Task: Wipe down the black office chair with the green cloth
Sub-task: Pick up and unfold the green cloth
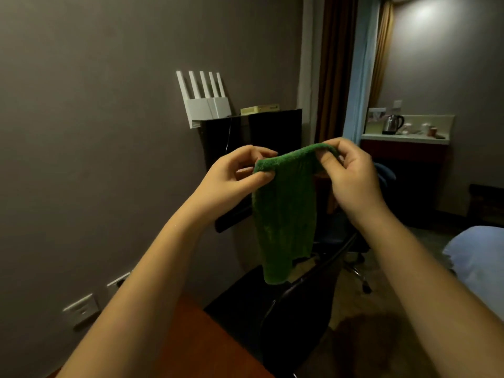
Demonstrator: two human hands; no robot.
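Currently, left hand (pixel 234 173) and right hand (pixel 349 173) pinch the green cloth (pixel 286 214); fold into 1 pad before wiping the black office chair (pixel 286 317).

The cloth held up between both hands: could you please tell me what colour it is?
The cloth is plain green, shown best in the head view.

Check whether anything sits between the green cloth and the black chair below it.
Nothing visible does. The left hand and right hand pinch the green cloth by its top edge; it hangs free, its lower end right above the black office chair, with no object showing between them.
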